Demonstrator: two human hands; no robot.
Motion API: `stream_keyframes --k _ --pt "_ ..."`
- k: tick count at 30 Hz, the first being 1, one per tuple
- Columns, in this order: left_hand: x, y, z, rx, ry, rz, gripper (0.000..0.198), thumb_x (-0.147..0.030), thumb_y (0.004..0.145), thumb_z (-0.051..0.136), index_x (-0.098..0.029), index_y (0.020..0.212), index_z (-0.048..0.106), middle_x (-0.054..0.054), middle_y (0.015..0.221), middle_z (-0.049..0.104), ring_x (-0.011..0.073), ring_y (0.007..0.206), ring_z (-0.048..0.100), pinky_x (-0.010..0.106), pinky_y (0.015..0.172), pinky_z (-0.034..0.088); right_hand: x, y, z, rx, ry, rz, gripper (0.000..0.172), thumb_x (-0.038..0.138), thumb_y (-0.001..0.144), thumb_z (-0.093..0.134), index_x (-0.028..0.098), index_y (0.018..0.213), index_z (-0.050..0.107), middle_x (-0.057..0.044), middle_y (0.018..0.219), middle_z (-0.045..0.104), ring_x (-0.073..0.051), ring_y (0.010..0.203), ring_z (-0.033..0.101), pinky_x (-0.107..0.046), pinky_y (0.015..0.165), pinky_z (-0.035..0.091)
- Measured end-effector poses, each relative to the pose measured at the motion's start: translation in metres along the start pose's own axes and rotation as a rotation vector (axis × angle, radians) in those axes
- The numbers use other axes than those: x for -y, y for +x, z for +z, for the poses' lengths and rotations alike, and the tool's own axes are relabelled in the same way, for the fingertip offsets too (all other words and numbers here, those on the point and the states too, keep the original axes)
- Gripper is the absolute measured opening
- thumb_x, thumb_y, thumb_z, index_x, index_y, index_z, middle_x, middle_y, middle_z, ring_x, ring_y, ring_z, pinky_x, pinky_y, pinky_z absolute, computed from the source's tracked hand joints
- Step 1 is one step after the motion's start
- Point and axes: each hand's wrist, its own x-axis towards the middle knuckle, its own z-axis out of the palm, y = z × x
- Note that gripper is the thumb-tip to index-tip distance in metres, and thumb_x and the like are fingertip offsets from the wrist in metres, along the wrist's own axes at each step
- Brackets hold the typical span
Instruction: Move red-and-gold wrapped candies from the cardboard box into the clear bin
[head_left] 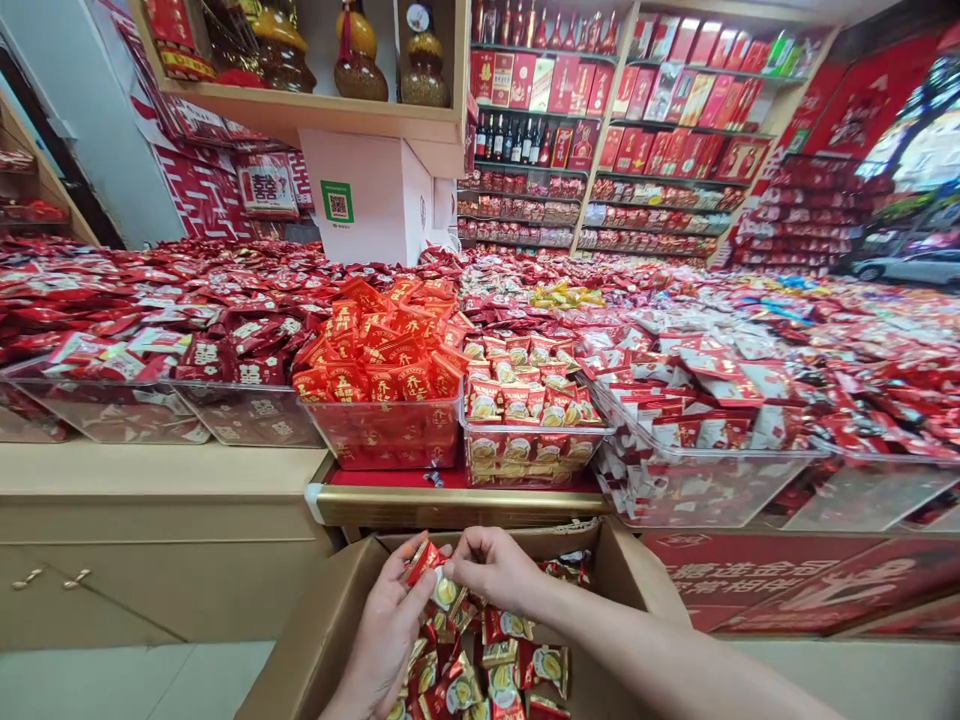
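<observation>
Both hands are over an open cardboard box (330,620) of small red candy packets with a yellow picture (517,670). My left hand (390,630) pinches one red packet (422,560) between thumb and fingers. My right hand (491,568) meets it from the right, fingers closed on the same packet and on those just under it. Directly above the box, a clear bin (525,450) holds matching packets.
Clear bins of red wrapped sweets cover a long counter: orange-red packets (382,370), white and red packets (690,400). A gold-trimmed counter edge (450,500) overhangs the box. Shelves of red boxes and bottles (600,100) stand behind. A beige cabinet (150,560) is left.
</observation>
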Motion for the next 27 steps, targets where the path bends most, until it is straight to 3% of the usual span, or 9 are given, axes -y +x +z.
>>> stream_keyframes --k 5,10,14,18,23,27 --pt "0.004 0.012 -0.014 -0.060 0.168 0.103 0.034 -0.021 0.061 0.070 -0.020 0.091 0.054 0.000 0.078 0.071 0.0143 0.071 0.064 0.021 0.066 0.049 -0.003 0.001 0.005 0.033 0.075 0.018 0.032 0.040 0.062 0.063 0.013 0.078 0.055 0.004 0.060 0.046 -0.005 0.052 0.036 -0.017 0.048 0.029" --pt "0.004 0.014 -0.020 0.010 0.183 0.115 0.028 -0.017 0.060 0.071 -0.020 0.083 0.056 -0.004 0.074 0.071 0.0042 0.043 0.054 0.020 0.062 0.051 0.005 0.001 0.002 0.126 0.208 -0.005 0.038 0.043 0.059 0.065 0.012 0.080 0.056 0.004 0.060 0.045 -0.005 0.052 0.035 -0.017 0.049 0.030" --pt "0.003 0.009 -0.015 0.029 0.162 0.094 0.029 -0.017 0.056 0.073 -0.020 0.079 0.057 -0.004 0.070 0.071 0.0081 0.052 0.059 0.021 0.064 0.051 0.012 -0.003 -0.005 0.179 0.126 -0.004 0.034 0.044 0.061 0.062 0.012 0.073 0.057 0.005 0.054 0.043 -0.004 0.048 0.032 -0.017 0.044 0.027" --pt "0.001 0.005 -0.010 0.005 0.176 0.103 0.033 -0.020 0.053 0.075 -0.021 0.081 0.056 -0.003 0.072 0.071 0.0132 0.064 0.062 0.022 0.063 0.051 0.023 -0.012 -0.009 0.117 -0.075 -0.090 0.022 0.034 0.066 0.059 0.012 0.069 0.057 0.005 0.053 0.042 -0.004 0.048 0.032 -0.016 0.042 0.026" --pt "0.004 0.006 -0.016 -0.039 0.201 0.083 0.038 -0.031 0.061 0.068 -0.023 0.094 0.051 -0.003 0.072 0.067 0.0127 0.058 0.059 0.021 0.052 0.049 0.080 -0.026 -0.031 -0.002 -0.293 -0.279 0.018 0.030 0.068 0.056 0.012 0.070 0.058 0.005 0.052 0.044 -0.005 0.047 0.034 -0.015 0.041 0.027" --pt "0.007 0.009 -0.020 -0.054 0.307 0.060 0.042 -0.037 0.057 0.069 -0.020 0.091 0.053 -0.003 0.064 0.064 0.0135 0.057 0.058 0.021 0.048 0.046 0.152 -0.011 -0.089 -0.277 -0.420 -0.531 0.023 0.035 0.074 0.050 0.014 0.077 0.057 0.000 0.065 0.053 -0.007 0.059 0.044 -0.019 0.052 0.035"
